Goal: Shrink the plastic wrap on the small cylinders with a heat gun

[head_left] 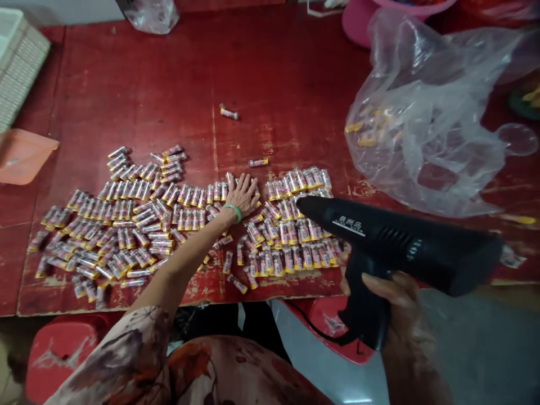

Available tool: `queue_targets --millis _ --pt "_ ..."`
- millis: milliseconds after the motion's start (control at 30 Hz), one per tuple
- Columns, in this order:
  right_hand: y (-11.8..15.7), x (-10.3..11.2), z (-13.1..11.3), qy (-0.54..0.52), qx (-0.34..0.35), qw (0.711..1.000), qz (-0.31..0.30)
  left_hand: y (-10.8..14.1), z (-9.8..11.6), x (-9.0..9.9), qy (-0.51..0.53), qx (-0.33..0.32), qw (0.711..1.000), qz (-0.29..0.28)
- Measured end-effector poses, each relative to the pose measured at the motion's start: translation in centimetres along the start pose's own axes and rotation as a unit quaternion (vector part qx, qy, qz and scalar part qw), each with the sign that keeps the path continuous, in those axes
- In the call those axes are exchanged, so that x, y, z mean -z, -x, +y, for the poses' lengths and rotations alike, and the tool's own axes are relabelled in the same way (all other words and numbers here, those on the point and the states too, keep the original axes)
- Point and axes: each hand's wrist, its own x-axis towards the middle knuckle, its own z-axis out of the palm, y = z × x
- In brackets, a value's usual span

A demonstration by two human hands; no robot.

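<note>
My right hand (392, 292) is wrapped round the grip of a black heat gun (379, 233), whose nozzle points left over rows of small film-wrapped tubes (301, 256) with yellow ends. A cord hangs from the bottom of the grip. With fingers spread, my left hand (243, 194) lies palm down on more of these tubes at the end of a row; the ones beneath the palm are hidden. A green bangle (233, 212) circles the left wrist. To the left spreads a larger group of tubes (113, 211), partly in rows and partly jumbled.
Two single tubes, one farther back (229, 112) and one nearer (259, 162), lie apart on the red table (291, 84). A clear plastic bag (439, 112) with yellow pieces covers the right side. Left are a white basket (25, 67) and an orange tray (25, 154). Red stools (63, 354) stand below.
</note>
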Motion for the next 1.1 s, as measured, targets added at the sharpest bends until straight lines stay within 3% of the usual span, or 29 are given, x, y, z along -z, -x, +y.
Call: queue_targets --millis 100,333,467,667,767,900,1000,1100 --pt "-1.0 -0.1 -0.3 0.009 -0.013 0.999 -0.027 1.9 -1.5 0.3 -0.017 0.009 1.0 -0.008" --pt "-3.1 1.2 -2.1 -0.014 0.04 0.995 -0.096 3.9 -3.0 1.7 -0.054 0.087 0.995 -0.015" --pt "-3.6 2.8 -2.6 -0.036 0.075 0.992 -0.097 5.0 -4.4 2.0 -0.065 0.115 0.991 -0.004" --pt "-4.2 4.3 -2.8 -0.036 0.052 0.994 -0.089 5.9 -5.5 2.9 -0.064 0.146 0.987 0.03" --pt "-5.1 3.7 -2.8 -0.053 0.054 0.995 -0.063 3.2 -2.9 3.1 -0.037 0.084 0.994 0.053" --pt "-6.0 2.9 -2.7 -0.069 0.049 0.996 -0.032 -4.5 4.0 2.8 0.022 -0.065 0.997 0.045" --pt "-5.8 3.2 -2.9 -0.076 0.028 0.997 0.004 -10.6 8.8 2.5 0.045 -0.178 0.983 0.03" --pt "-5.5 3.8 -2.9 -0.099 0.031 0.993 0.051 -14.3 11.5 1.8 0.043 -0.281 0.958 -0.024"
